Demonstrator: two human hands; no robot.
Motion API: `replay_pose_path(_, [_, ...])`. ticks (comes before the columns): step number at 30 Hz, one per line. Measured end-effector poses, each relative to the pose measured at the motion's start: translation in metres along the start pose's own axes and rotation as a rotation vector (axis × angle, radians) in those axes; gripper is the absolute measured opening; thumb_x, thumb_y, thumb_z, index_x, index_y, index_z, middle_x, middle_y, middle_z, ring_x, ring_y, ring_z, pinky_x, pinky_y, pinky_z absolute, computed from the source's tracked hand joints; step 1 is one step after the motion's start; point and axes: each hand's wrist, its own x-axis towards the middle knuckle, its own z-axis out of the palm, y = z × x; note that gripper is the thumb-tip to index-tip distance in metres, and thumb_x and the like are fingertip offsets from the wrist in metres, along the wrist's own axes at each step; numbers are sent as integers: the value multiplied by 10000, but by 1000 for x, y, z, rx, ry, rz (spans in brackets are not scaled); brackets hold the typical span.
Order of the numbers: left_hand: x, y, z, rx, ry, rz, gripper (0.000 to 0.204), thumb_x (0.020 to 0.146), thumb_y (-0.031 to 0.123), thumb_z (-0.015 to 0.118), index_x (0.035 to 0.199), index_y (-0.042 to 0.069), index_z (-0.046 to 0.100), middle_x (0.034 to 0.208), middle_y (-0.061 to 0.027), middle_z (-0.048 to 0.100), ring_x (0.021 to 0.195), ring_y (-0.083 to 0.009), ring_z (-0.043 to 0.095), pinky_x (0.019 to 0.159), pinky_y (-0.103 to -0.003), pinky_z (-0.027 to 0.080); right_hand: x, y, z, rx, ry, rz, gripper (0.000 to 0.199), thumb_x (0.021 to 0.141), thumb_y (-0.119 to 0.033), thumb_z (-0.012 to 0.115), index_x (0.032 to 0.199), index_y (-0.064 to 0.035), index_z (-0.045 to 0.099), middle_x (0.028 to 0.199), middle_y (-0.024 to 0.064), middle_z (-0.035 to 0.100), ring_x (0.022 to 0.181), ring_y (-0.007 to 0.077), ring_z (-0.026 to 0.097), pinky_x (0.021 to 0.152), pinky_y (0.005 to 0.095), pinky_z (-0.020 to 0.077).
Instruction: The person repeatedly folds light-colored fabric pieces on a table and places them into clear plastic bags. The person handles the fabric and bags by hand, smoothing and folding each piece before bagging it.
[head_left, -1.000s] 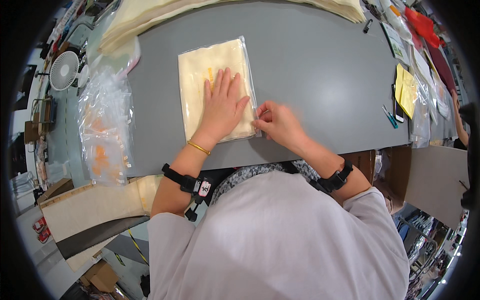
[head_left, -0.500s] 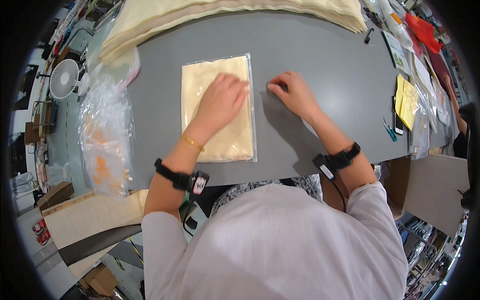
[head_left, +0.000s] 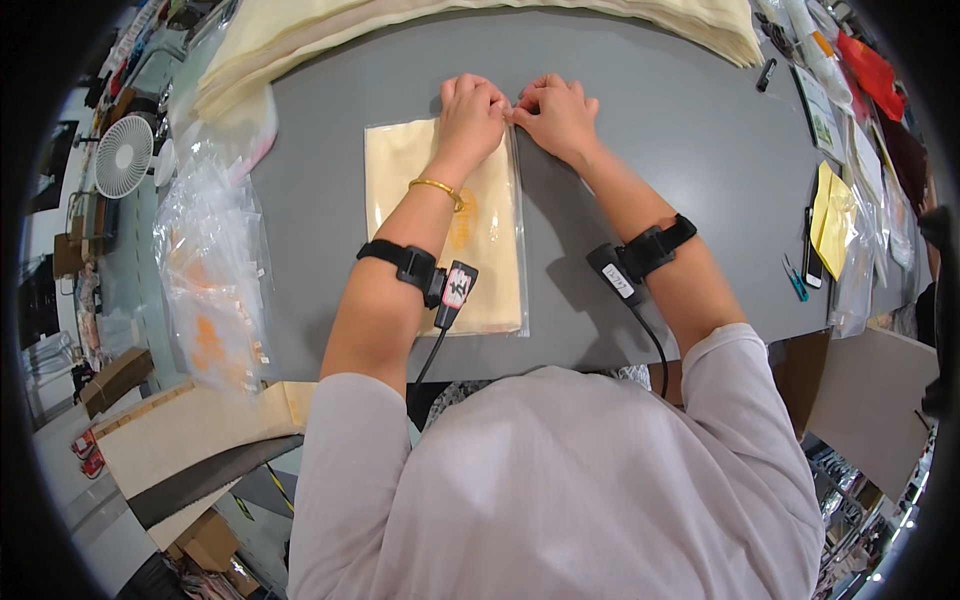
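A clear plastic bag point(head_left: 490, 285) with folded cream cloth inside lies flat on the grey table, an orange print showing on its front. At the bag's far right corner my two hands meet. My left hand point(head_left: 472, 122) rests over the far edge, fingers curled and pinching that corner. From the right, my right hand point(head_left: 557, 118) pinches the same corner between thumb and forefinger, its other fingers bent. The fingers cover the corner itself.
Layers of cream cloth point(head_left: 480, 12) lie along the table's far side. On the left is a pile of clear bags point(head_left: 210, 290) with orange print. Teal snips point(head_left: 796, 280), a phone point(head_left: 813, 255), yellow paper point(head_left: 832, 220) and a black marker point(head_left: 766, 75) are at the right.
Both hands have moved away from me to the bag's far right corner. My left hand left the bag's middle; my right hand came left and now meets it. The orange print is uncovered.
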Motion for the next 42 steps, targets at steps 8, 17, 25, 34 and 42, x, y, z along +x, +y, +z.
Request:
replay_pose_path(8, [-3, 9, 8, 60, 104, -16, 104, 953, 150, 650, 953, 98, 740, 1168, -52, 628, 1217, -321, 516, 1064, -425, 457, -174, -20, -57, 130, -283, -175, 127, 760, -215, 770, 740, -99, 723, 1110, 32, 586, 1111, 288, 492, 996, 437, 362])
replay_pose_path(17, [6, 15, -2, -192, 428, -43, 192, 793, 10, 676, 966, 90, 701, 1070, -149, 613, 1105, -370, 533, 959, -476, 453, -205, -24, -58, 251, -349, -181, 149, 718, -137, 779, 730, -46, 662, 1054, 103, 620, 1005, 288, 581, 914, 405, 464])
replay_pose_path(25, [-198, 44, -166, -639, 130, -256, 254, 1089, 284, 554, 1037, 59, 659, 1075, -39, 688, 848, -128, 674, 670, -323, 543, -174, -132, -104, 1046, -676, -383, 85, 790, -15, 680, 856, -59, 649, 1528, 156, 479, 1448, 327, 444, 1179, 464, 358])
replay_pose_path(34, [-503, 105, -204, -1703, 1053, -779, 512, 1075, 240, 521, 1518, -3, 441, 1534, -169, 510, 1415, -309, 501, 1188, -470, 413, -243, -260, 7, 585, -1612, -1201, 85, 863, -118, 740, 889, -62, 681, 1506, 160, 539, 1399, 390, 495, 1088, 462, 469])
replay_pose_path(42, [-644, -28, -173, -1288, 1518, -1170, 468, 1072, 213, 513, 1490, 3, 493, 1474, -144, 586, 1328, -288, 580, 1147, -423, 437, -205, -237, 15, 194, -1178, -874, 144, 928, -116, 740, 1011, -7, 697, 1193, 125, 730, 1049, 364, 691, 891, 429, 556])
